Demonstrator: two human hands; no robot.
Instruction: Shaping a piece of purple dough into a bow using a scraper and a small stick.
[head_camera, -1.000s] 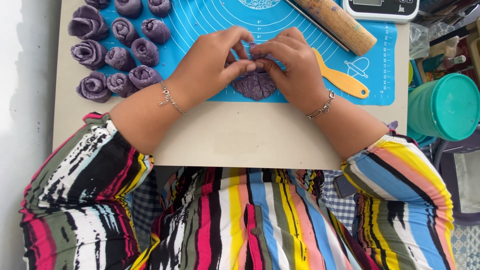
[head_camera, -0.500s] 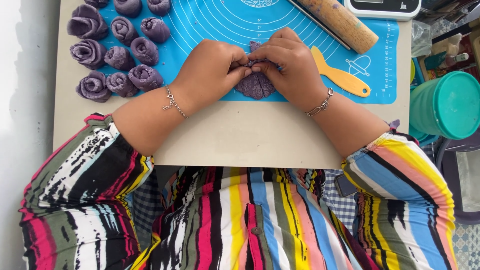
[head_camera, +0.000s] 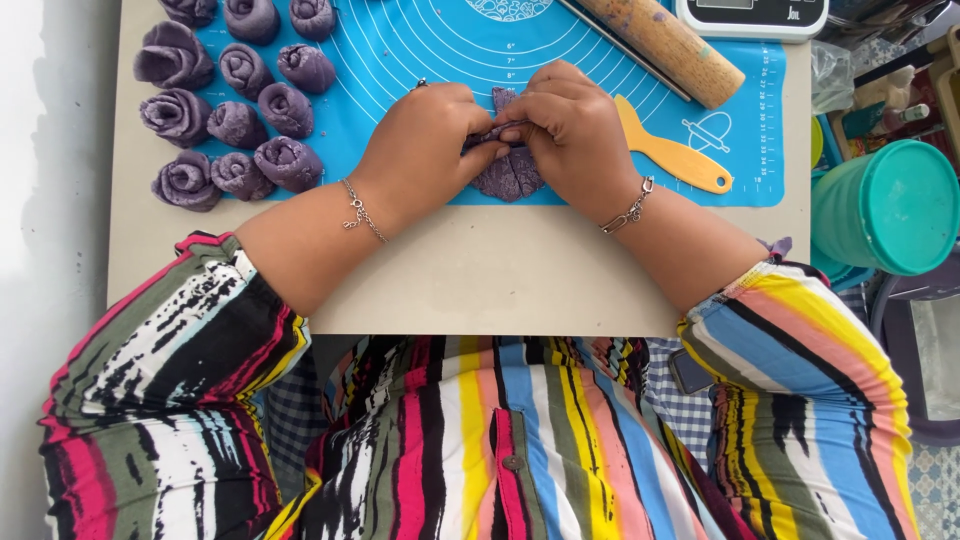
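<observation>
Left hand (head_camera: 425, 140) and right hand (head_camera: 570, 130) pinch purple dough piece (head_camera: 510, 170), mat (head_camera: 420, 45) centre | about ten finished dough roses (head_camera: 235, 110) at 10 o'clock | this one half-formed | scraper (head_camera: 670, 155) at 3 o'clock

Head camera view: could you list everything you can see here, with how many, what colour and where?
Dough piece: one, purple, on the mat between both hands.
Dough roses: about eleven in view, purple, clustered at the mat's left end.
Baking mat: one, blue, on the table.
Table: one, beige, under everything.
Scraper: one, orange, on the mat to the right of the hands.
Rolling pin: one, wooden, at the top of the mat.
Scale: one, white, top edge.
Container: one, teal, beyond the table's right side.
Left hand: pinching the dough piece, bracelet on wrist.
Right hand: pinching the dough piece, bracelet on wrist.
</observation>
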